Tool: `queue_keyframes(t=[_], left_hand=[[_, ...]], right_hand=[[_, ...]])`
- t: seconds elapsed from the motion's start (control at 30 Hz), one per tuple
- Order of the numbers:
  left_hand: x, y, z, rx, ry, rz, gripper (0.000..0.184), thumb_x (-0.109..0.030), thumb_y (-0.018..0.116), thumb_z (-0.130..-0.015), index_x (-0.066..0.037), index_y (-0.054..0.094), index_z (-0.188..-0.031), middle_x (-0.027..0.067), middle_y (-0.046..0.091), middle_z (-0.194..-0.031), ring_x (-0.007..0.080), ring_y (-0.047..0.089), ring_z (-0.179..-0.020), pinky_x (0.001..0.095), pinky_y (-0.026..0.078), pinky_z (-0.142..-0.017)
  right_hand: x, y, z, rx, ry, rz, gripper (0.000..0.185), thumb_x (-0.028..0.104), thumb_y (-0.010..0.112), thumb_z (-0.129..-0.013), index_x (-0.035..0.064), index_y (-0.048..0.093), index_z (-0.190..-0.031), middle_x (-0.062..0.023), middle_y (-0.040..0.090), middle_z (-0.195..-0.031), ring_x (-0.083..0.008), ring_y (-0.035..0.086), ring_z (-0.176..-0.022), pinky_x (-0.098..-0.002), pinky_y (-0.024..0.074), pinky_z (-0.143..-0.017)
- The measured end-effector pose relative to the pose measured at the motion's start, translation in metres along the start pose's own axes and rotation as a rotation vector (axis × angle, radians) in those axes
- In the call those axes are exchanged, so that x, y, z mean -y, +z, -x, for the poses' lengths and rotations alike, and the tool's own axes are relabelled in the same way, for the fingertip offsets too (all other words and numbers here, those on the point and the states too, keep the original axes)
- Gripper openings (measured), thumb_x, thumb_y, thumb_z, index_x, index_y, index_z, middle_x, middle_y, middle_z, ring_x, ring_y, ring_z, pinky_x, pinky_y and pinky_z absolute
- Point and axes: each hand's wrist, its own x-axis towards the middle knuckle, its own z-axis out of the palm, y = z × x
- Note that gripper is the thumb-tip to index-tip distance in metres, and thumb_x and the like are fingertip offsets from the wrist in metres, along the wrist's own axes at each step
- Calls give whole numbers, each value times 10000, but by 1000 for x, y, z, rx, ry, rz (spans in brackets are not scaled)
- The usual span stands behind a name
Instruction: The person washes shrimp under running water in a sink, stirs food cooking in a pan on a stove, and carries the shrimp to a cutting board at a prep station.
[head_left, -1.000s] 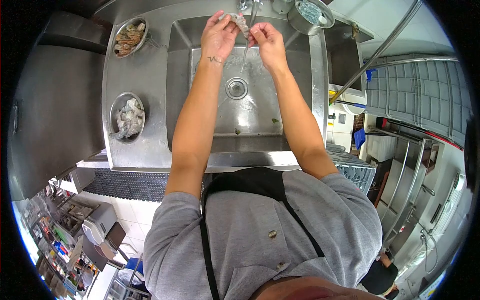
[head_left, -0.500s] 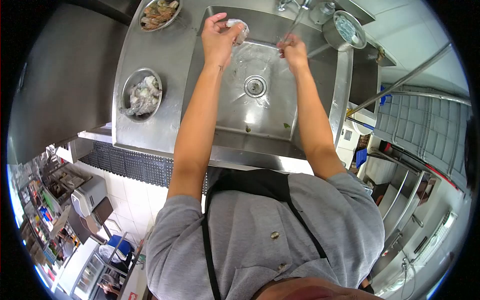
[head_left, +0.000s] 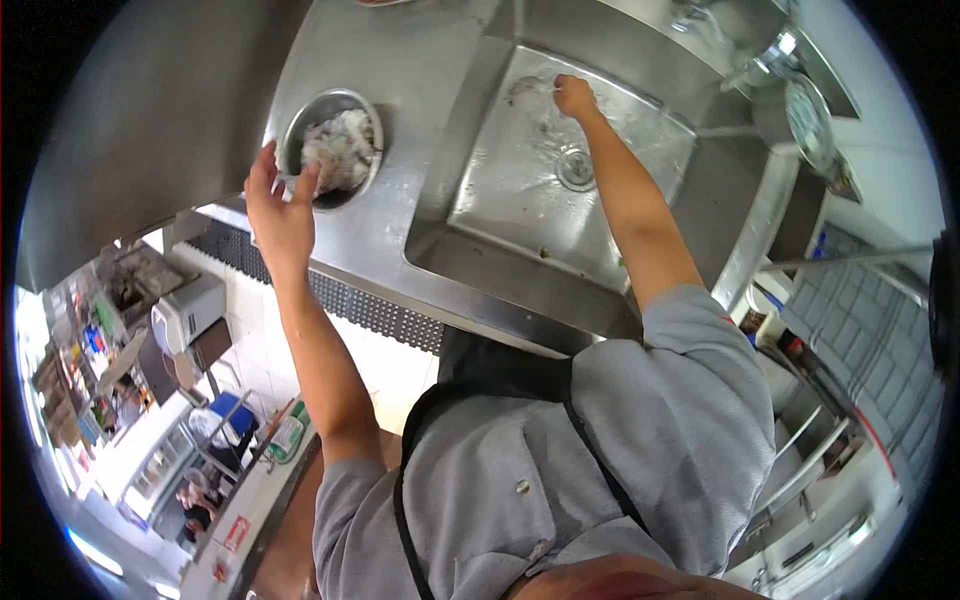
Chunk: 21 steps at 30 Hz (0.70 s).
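My left hand (head_left: 283,215) is open at the near left side of a round metal bowl (head_left: 340,95) on the steel counter, thumb and fingers apart. Wet, pale, translucent pieces (head_left: 345,150) fill the bowl; motion blur hides their exact kind. My right hand (head_left: 577,97) reaches into the steel sink (head_left: 490,190), its fingers curled together. Whatever it may hold is hidden. Left of those fingers is a blurred, clear-greyish patch (head_left: 528,90), either water or something wet; I cannot tell which.
Around the sink drain (head_left: 575,168) the bottom is wet, with small green scraps near its front edge. A metal pot (head_left: 808,120) stands at the sink's right rim, beside the tap (head_left: 765,62). Only the edge of another bowl (head_left: 385,2) shows at the top.
My left hand has moved from above the sink to the bowl and opened, releasing the whitish translucent piece it held. My view has shifted left; my right hand is now lower in the sink.
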Motion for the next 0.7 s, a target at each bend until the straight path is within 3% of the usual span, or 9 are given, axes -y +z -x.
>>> queue_keyframes(t=[0.07, 0.13, 0.23, 0.33, 0.43, 0.53, 0.6, 0.63, 0.7], left_hand=[[9, -12, 16, -60, 37, -16, 377, -90, 704, -833, 42, 581, -1164, 143, 653, -1028, 231, 637, -992, 333, 503, -855], [-1, -16, 37, -42, -35, 44, 244, -17, 678, -830, 20, 636, -1067, 85, 688, -811, 122, 615, -676, 261, 493, -655], [-14, -9, 63, 187, 10, 13, 192, -8, 669, -817, 8, 669, -1008, 83, 675, -780, 123, 605, -691, 251, 479, -686], [-26, 13, 76, 348, 58, 108, 197, -11, 705, -787, -4, 670, -981, 104, 659, -830, 159, 617, -702, 283, 496, -662], [-26, 41, 75, 447, 182, 206, 222, -52, 698, -805, -23, 658, -1021, 124, 660, -840, 228, 639, -724, 319, 507, -661], [-33, 69, 73, 514, 253, 306, 218, -73, 686, -819, -27, 650, -1028, 140, 659, -836, 267, 645, -731, 341, 509, -659], [-41, 94, 68, 570, 260, 389, 202, -92, 674, -828, -26, 646, -1016, 148, 653, -807, 280, 643, -724, 355, 506, -660], [-45, 109, 65, 599, 268, 395, 196, -105, 668, -831, -24, 645, -1008, 150, 649, -790, 278, 640, -714, 358, 503, -659], [-61, 145, 59, 615, 269, 427, 195, -144, 657, -832, -24, 646, -986, 148, 644, -766, 286, 629, -693, 370, 496, -654]], right_hand=[[-4, 38, -40, 91, -102, 213, 354, 118, 548, -844, 85, 579, -1195, -184, 577, -1237, -353, 551, -1160, -456, 471, -955], [2, 71, -64, 78, -53, 288, 462, 132, 514, -901, 122, 436, -1356, -174, 436, -1398, -356, 453, -1271, -450, 451, -997], [14, 90, -65, 101, -30, 353, 438, 150, 463, -937, 142, 400, -1371, -187, 377, -1441, -405, 407, -1295, -468, 448, -1002], [11, 101, -59, 133, 19, 201, 487, 163, 528, -901, 105, 396, -1366, -202, 380, -1429, -421, 440, -1257, -475, 463, -977], [-17, 112, -40, 69, 75, 138, 425, 197, 592, -853, 51, 515, -1245, -229, 462, -1345, -389, 503, -1201, -451, 476, -957], [-43, 84, -4, 14, 138, 75, 319, 211, 661, -790, 17, 621, -1039, -236, 606, -1133, -330, 604, -1064, -394, 504, -882], [-72, 52, 14, 63, 365, -507, 217, 141, 726, -732, 14, 625, -876, -140, 684, -818, -268, 674, -827, -346, 528, -740], [-87, 34, 22, 48, 363, -496, 217, 141, 726, -732, 14, 625, -876, -140, 684, -818, -268, 674, -827, -346, 528, -740], [-110, -4, 41, -209, 37, -147, 268, 116, 740, -669, 31, 641, -903, -106, 664, -784, -230, 650, -776, -327, 502, -722]])
